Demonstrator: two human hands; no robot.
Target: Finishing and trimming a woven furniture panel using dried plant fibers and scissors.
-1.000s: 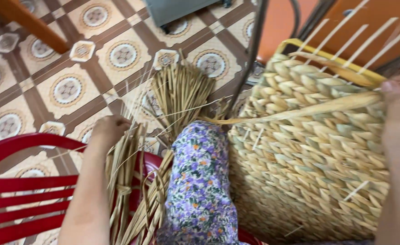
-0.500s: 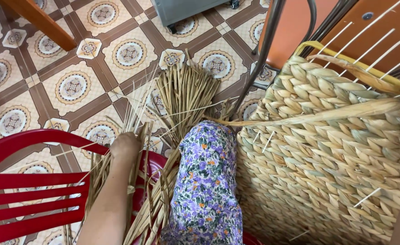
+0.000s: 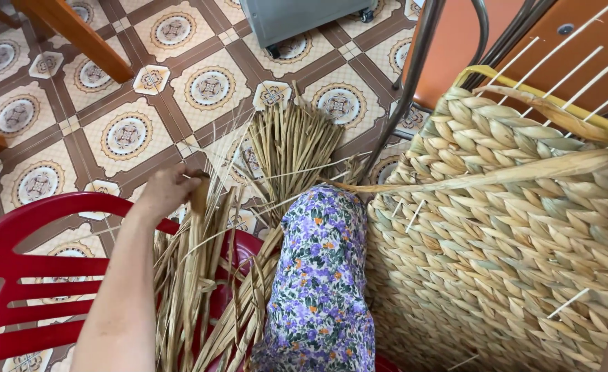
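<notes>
The floor point(image 3: 56, 148) is tiled in brown and cream with round flower medallions. A bundle of dried reeds point(image 3: 291, 145) lies fanned out on it, its far ends pointing toward a grey box on wheels point(image 3: 304, 17) that stands at the top edge. A red plastic chair point(image 3: 25, 289) stands on the tiles at the near left, wooden legs point(image 3: 76, 34) cross the upper left corner, and a metal chair frame point(image 3: 414, 76) rises from the floor beside the reeds.

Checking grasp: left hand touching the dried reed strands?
Touching. Head view: the left hand is closed round the top of a dried reed strand in the bundle.
</notes>
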